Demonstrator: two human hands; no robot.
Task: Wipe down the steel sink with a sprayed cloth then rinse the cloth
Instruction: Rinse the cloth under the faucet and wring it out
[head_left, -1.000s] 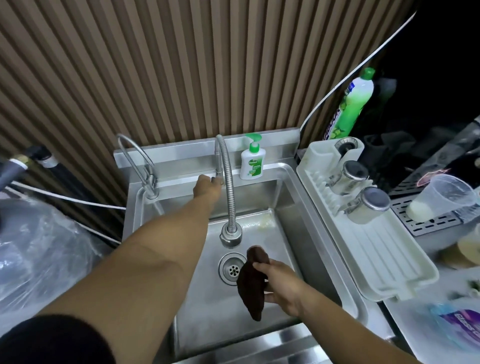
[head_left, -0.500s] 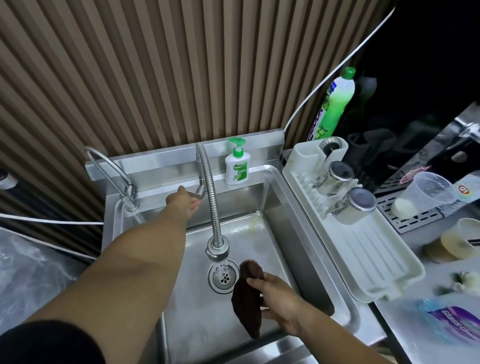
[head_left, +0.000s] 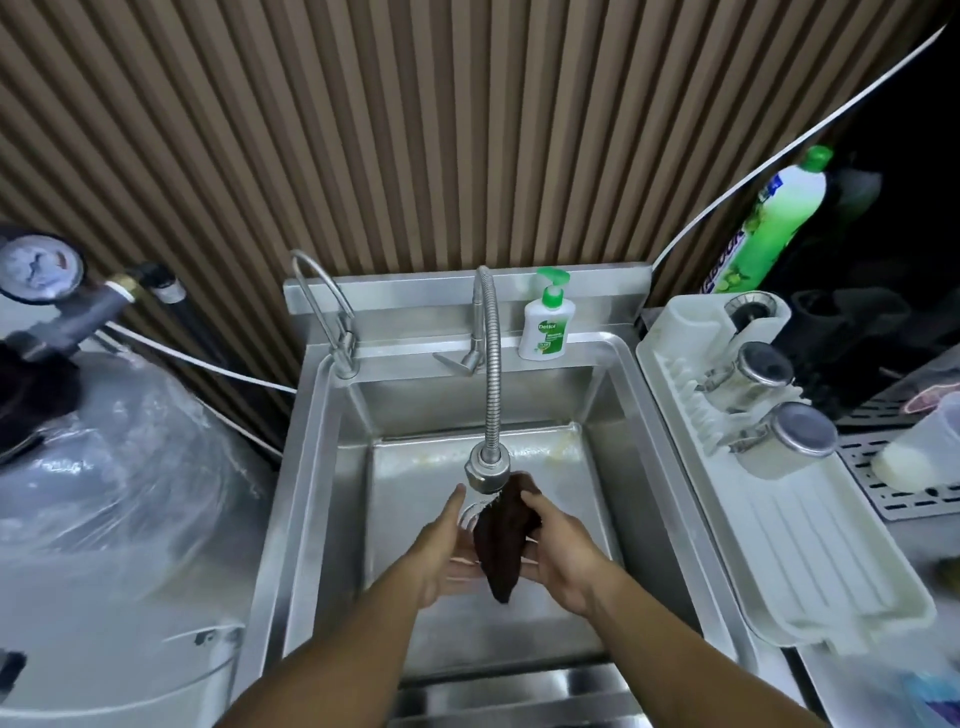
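Note:
A dark brown cloth (head_left: 501, 545) hangs over the steel sink (head_left: 306, 467), its top just under the head of the flexible faucet (head_left: 488, 470), where water runs onto it. My right hand (head_left: 558, 553) grips the cloth from the right side. On the cloth's left, my left hand (head_left: 444, 548) has its fingers spread, with its lower fingers reaching under the cloth. The faucet lever (head_left: 454, 362) sits at the back rim. The drain is mostly hidden behind my hands and the cloth.
A soap pump bottle (head_left: 545, 325) stands on the sink's back ledge beside a second thin tap (head_left: 324, 306). At the right, a white drying rack (head_left: 810, 530) holds steel shakers (head_left: 784, 441). A green detergent bottle (head_left: 774, 223) stands behind. A plastic-wrapped tank (head_left: 104, 467) is left.
My left hand left the faucet lever and came down beside the cloth. The cloth moved up under the faucet head, and water now runs onto it.

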